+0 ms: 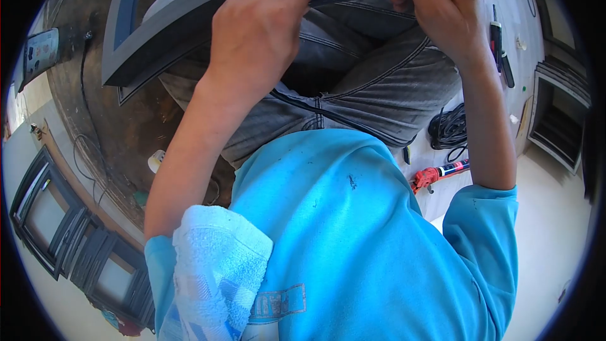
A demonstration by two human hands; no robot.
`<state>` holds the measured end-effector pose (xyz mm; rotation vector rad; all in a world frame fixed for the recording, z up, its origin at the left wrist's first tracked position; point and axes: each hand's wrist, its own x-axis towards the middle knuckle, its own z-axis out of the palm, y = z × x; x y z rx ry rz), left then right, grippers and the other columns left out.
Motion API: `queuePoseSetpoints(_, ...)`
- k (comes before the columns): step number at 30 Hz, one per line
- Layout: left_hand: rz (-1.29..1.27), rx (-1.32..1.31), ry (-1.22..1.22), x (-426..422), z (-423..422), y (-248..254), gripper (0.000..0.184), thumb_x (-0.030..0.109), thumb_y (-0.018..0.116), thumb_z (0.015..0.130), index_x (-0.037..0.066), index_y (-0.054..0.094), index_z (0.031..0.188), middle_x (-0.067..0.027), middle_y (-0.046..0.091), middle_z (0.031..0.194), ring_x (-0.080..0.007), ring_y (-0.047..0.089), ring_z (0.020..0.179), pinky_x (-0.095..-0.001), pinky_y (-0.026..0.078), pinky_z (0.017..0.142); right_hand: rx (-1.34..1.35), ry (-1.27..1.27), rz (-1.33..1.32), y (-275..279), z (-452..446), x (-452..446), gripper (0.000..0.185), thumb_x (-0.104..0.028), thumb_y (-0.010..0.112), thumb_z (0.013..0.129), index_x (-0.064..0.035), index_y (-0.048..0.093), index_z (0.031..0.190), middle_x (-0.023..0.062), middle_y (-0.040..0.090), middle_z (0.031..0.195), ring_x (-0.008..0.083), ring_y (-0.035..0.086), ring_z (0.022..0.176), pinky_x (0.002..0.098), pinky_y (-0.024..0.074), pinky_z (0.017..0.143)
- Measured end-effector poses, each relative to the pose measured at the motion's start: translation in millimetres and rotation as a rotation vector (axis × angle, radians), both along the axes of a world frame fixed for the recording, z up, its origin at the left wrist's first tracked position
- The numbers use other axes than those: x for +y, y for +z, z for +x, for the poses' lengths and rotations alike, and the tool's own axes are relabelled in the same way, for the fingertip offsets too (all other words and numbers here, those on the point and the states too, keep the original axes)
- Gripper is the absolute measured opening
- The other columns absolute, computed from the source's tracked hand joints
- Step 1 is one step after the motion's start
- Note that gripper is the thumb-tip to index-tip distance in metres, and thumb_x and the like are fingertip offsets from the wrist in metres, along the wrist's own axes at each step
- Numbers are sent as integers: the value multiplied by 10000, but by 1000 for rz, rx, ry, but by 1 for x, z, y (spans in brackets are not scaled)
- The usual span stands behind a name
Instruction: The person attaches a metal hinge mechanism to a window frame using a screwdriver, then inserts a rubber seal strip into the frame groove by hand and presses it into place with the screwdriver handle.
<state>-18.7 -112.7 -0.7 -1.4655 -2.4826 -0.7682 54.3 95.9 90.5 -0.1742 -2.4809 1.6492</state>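
Away from the grey frame (165,49), coiled cable (447,129) near 1 red tool (427,179)

The person wears a bright blue T-shirt (366,227) with short, loose sleeves (481,215), dotted with small dark specks and one larger dark smudge (352,181). Low on the chest sits an outlined rectangular print (281,302), its lettering too unclear to read. A pale blue and white terry towel (221,259) hangs over the left side. The trousers (379,98) are faded grey denim with dark stitched seams. Both hands (259,25) are bare.
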Motion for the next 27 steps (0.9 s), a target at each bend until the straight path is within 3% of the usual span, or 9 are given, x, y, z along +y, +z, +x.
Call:
queuePoseSetpoints(6,-92,-19,58,-46,2,18,290,-21,705,846,52,680,1126,-118,692,1001,-340,671,900,-406,544,787,122,76,-71,-19,1,9,310,-145,613,1059,-19,463,1299,91,673,968,50,579,648,196,463,574)
queuePoseSetpoints(7,-40,-42,50,-49,6,18,266,-16,702,854,27,647,1111,-93,648,903,-270,655,863,-401,535,731,144,89,-59,-21,-1,8,307,-146,614,1059,-21,466,1298,88,668,967,53,581,655,199,464,578)
queuePoseSetpoints(10,323,-1121,266,-43,30,33,213,78,673,975,10,644,1175,-44,647,892,-150,640,783,-303,514,645,269,139,-18,-44,-11,12,298,-148,613,1061,-25,474,1295,81,657,962,63,591,687,206,466,591)
queuePoseSetpoints(14,257,-1709,237,-69,2,50,289,167,593,1052,3,603,1291,-39,615,879,-46,558,730,-202,421,537,144,153,-125,-21,-3,7,287,-148,613,1063,-27,484,1288,75,646,962,71,596,747,211,461,618)
queuePoseSetpoints(16,210,-1999,211,-87,-24,63,335,211,553,1091,0,583,1349,-37,599,872,6,517,703,-151,374,483,270,179,-94,-44,-11,17,281,-145,615,1062,-25,486,1282,71,638,962,69,589,764,209,451,626)
queuePoseSetpoints(17,32,-1727,267,-95,-39,70,279,186,634,1048,14,676,1263,-16,656,886,-47,559,726,-191,447,613,316,191,-71,-51,-13,22,280,-143,616,1062,-23,486,1279,69,633,961,68,585,768,209,447,629)
queuePoseSetpoints(20,30,-797,185,-96,-38,55,249,154,668,1030,-4,706,1217,-20,705,959,-37,559,771,-202,460,681,306,197,-18,-51,-13,27,282,-129,622,1057,-18,482,1276,56,603,951,74,566,768,224,442,646)
queuePoseSetpoints(24,-65,-733,168,-87,-27,46,249,94,710,981,15,712,1217,12,717,993,-40,559,788,-210,465,723,355,239,-4,-57,-23,18,281,-100,621,1049,-20,477,1276,33,558,927,98,541,807,268,450,708)
queuePoseSetpoints(27,97,-707,184,-68,-14,31,248,92,711,975,35,713,1216,-36,744,1019,-57,610,775,-248,499,724,380,286,-17,-62,-28,13,265,-89,616,1046,-23,483,1265,26,549,925,106,525,836,288,445,742)
